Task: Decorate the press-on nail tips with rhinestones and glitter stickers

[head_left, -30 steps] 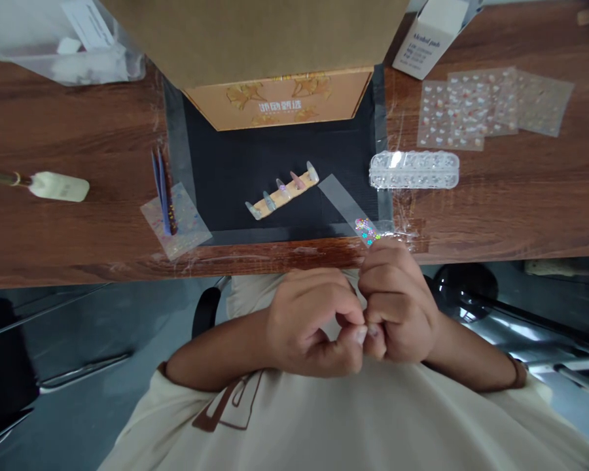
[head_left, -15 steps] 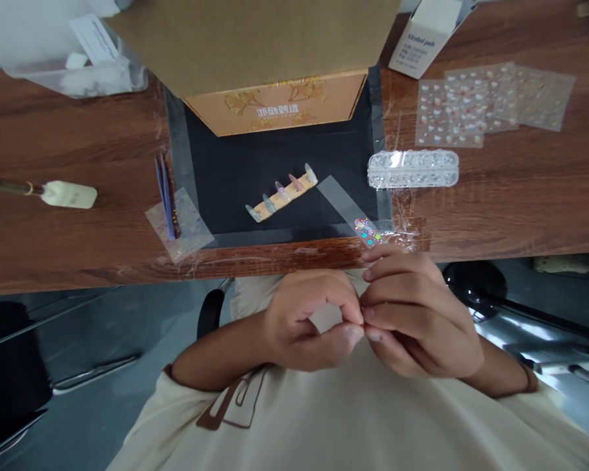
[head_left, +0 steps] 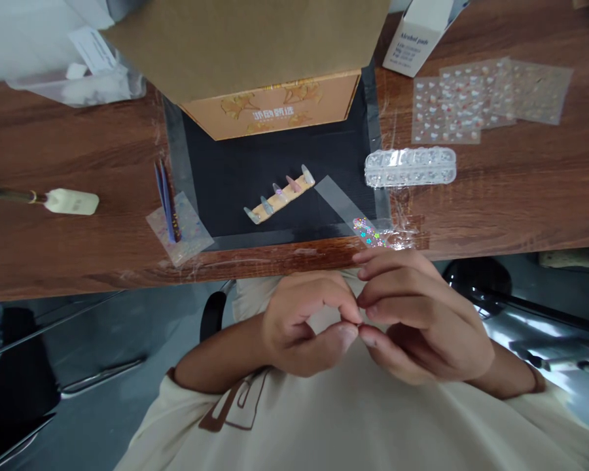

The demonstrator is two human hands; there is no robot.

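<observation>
Above my lap, just in front of the table edge, my left hand (head_left: 311, 324) pinches thumb and index finger together. The tips of my right hand (head_left: 422, 317) meet that pinch, its thumb and index finger curled close together and the other fingers fanned loosely. Whatever lies between the fingertips is too small and hidden to make out. Beyond the right fingers, a clear strip (head_left: 341, 199) carries shiny flower stickers (head_left: 369, 232). On the black mat (head_left: 226, 163) lies a tan strip (head_left: 281, 199) bearing several decorated false nails (head_left: 293, 184).
A cardboard box (head_left: 275, 114) stands at the mat's back. Right of it are a clear compartment case (head_left: 410, 168), sticker sheets (head_left: 446, 111) and an alcohol pads box (head_left: 412, 46). Left are blue tweezers (head_left: 165, 203) on a sticker sheet (head_left: 191, 229), a pale bottle (head_left: 72, 201) and a plastic tub (head_left: 98, 91).
My right index finger and thumb have parted slightly, and the right hand has tilted a little. The left pinch holds its shape. The whole view has shifted slightly.
</observation>
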